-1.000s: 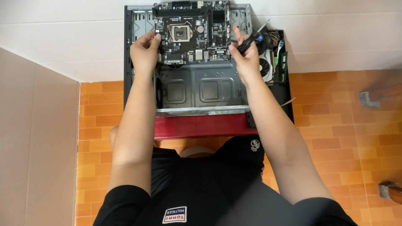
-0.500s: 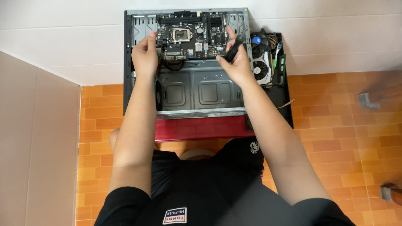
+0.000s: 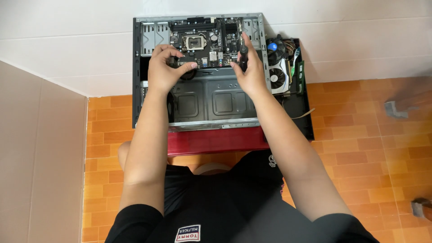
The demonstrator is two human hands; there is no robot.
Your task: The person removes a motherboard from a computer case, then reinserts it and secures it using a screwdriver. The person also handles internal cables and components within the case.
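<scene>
Board: dark motherboard (image 3: 202, 42), upper centre of frame, now lying inside the open PC case (image 3: 211, 96) against its far wall. 1 s ago it sat higher, overhanging the far edge; has come down and toward the person since.
Case: grey metal tray, open side up, on a red stand (image 3: 216, 140); lower half of tray bare.
L hand (image 3: 164, 69): at board's near-left edge, fingers curled, thumb tip pressed at the edge. Clamped on the board's rim as far as I can tell; grip partly hidden.
R hand (image 3: 249, 67): at board's near-right edge, fingers closed round a dark screwdriver (image 3: 243, 56) while fingertips touch the board. Was gripping board's right side higher up before.
Hands, gen.: well apart, one per side of board.
Side parts: fan cooler (image 3: 273, 47) and graphics card (image 3: 280, 77) on a black panel (image 3: 299, 112), right of case, untouched, same spot as before.
Reading: board looks nearly seated; judging by the driver in hand, fastening not begun.
</scene>
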